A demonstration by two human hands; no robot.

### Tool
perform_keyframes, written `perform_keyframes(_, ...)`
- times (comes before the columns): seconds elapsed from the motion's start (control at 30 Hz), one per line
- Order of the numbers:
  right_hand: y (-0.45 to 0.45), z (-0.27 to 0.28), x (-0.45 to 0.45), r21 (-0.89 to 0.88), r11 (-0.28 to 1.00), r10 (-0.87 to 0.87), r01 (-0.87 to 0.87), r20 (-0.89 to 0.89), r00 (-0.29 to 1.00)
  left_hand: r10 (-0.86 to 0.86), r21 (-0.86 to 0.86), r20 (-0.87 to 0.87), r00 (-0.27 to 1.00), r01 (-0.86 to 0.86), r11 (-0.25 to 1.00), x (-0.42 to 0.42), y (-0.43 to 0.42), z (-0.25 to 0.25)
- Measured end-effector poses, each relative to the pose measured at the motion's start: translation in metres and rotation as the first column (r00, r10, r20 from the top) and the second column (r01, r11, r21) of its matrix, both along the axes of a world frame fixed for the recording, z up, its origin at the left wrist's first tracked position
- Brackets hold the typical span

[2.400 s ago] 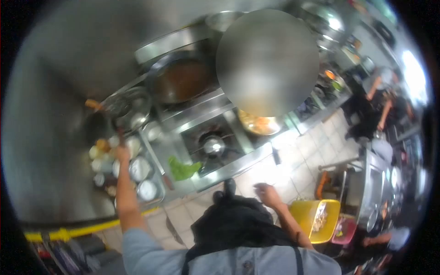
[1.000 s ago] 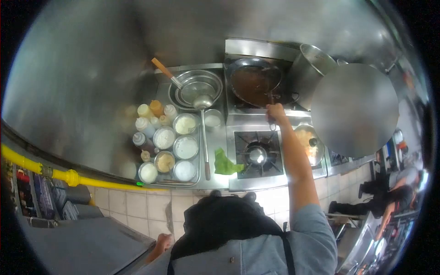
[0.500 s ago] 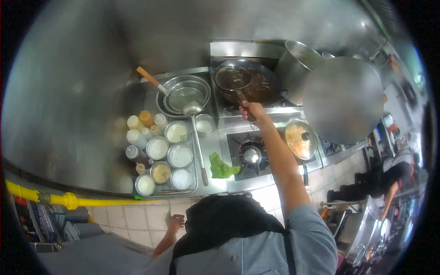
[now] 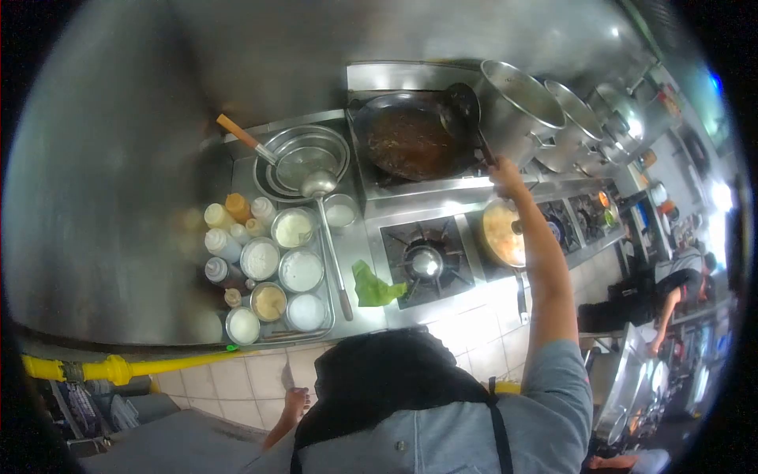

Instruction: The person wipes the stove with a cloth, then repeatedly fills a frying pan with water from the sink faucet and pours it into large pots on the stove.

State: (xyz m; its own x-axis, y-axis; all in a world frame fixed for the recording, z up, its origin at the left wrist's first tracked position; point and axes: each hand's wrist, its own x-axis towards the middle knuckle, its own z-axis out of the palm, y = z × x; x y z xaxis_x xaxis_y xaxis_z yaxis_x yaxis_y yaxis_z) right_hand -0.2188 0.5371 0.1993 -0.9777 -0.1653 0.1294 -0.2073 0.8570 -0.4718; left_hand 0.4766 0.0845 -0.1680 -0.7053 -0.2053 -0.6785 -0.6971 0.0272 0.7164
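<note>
My right hand (image 4: 506, 175) is closed round the handle of a dark skimmer (image 4: 462, 110), whose round head is over the right side of a wide wok (image 4: 410, 136) of brown liquid. Below that hand, a lidded pan (image 4: 502, 234) with pale food sits on the stove. My left hand (image 4: 296, 402) hangs low beside the black apron, fingers curled; whether it holds anything is too small to tell. A green leaf (image 4: 374, 287) lies left of the bare burner (image 4: 427, 264).
Left are a tray (image 4: 332, 316) of tubs and squeeze bottles, a long ladle (image 4: 334, 257) and nested bowls (image 4: 266, 183). Tall pots (image 4: 513, 118) stand behind the stove. A yellow pipe (image 4: 174, 363) runs low left. At right, another person (image 4: 681, 286) stands near a counter.
My right hand and the skimmer have moved from the wok's left side to its right, and the skimmer head is higher. The view has shifted, showing more pots at right. My left hand stays low.
</note>
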Motion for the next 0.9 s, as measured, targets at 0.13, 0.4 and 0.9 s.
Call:
perform_keyframes(0.13,0.0,0.005,0.041,0.002,1.0,0.031,-0.031,0.044,0.999,0.304,0.21,0.121,0.945,-0.323,0.923,-0.007,0.006,0.006)
perform_keyframes(0.4,-0.062,0.008,0.095,-0.402,0.907,0.119,0.125,0.53,0.839,0.07,-0.04,0.111,0.991,-0.066,0.997,-0.047,0.003,0.062)
perform_keyframes(0.9,-0.143,0.007,0.147,-0.761,0.559,0.314,0.328,0.561,0.766,-0.753,-0.65,-0.155,0.64,0.508,0.565,-0.034,-0.026,-0.036)
